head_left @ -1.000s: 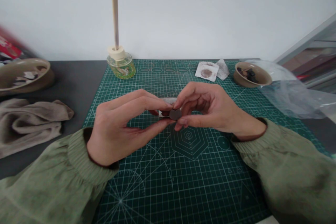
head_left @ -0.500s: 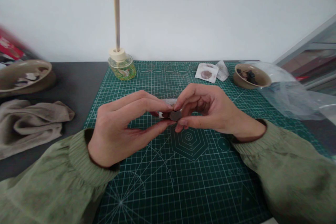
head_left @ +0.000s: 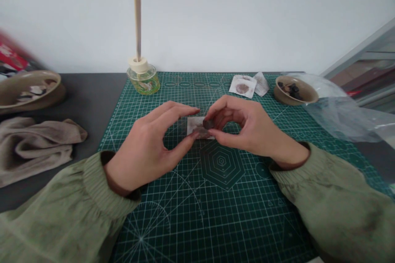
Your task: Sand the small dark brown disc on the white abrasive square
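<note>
Between the thumb and forefinger of my right hand is a small dark round disc; whether it is a coin I cannot make out. It is held over a white paper piece with a grey-brown smudge, partly hidden by my fingers. My left hand is open at the left of the paper, its thumb and fingers apart, the thumb tip at the paper's smudged part. Below the hands lies a green cutting mat with pale grid lines.
At the back stand a glass jar with sticks and two white stained papers. A brown bowl with dark bits is beside clear plastic. Leftward are another bowl with pale pieces and a crumpled cloth.
My left fingers have spread away from the disc, which stays in my right hand and has tilted and risen slightly. More of the smudged paper shows.
</note>
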`<control>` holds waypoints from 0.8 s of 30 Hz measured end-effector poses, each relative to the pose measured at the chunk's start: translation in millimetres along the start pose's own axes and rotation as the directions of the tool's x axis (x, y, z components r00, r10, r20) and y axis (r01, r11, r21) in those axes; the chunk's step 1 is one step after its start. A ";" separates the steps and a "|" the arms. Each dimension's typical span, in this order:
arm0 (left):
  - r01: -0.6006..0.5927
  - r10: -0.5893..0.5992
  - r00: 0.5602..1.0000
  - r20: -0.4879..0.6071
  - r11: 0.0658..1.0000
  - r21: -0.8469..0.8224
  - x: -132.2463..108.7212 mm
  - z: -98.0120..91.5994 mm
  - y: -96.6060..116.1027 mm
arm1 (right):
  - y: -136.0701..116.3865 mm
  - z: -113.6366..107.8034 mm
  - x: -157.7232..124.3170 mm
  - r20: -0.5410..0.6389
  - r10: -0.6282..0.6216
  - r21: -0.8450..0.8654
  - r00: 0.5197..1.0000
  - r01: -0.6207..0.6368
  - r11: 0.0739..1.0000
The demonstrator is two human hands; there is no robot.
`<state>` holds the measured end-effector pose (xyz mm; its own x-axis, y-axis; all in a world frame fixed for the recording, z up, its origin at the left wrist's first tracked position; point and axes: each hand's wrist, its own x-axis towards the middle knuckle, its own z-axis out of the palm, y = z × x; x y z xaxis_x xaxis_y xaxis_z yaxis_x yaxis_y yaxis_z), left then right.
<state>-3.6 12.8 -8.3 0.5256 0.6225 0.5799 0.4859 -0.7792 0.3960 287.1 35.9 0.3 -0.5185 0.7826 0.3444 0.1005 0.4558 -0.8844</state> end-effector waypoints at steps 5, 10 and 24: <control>0.012 -0.022 0.982 0.186 0.998 0.054 -9.9 11.2 -18.7 | 10.1 -3.3 1.4 0.121 -0.095 -0.482 0.988 0.142 0.864; 0.014 -0.032 0.975 0.218 0.996 0.084 -13.3 14.6 -20.5 | 15.8 -3.8 1.2 0.150 -0.131 -0.546 0.980 0.193 0.815; 0.009 -0.036 0.972 0.230 0.993 0.116 -10.8 12.6 -18.4 | 14.5 -0.8 2.6 0.137 -0.111 -0.549 0.984 0.169 0.819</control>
<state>-9.5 21.3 -30.7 0.6546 0.6501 0.3857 0.5685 -0.7597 0.3157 287.8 44.9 -11.3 -0.6382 0.6615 0.3938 0.4606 0.7379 -0.4932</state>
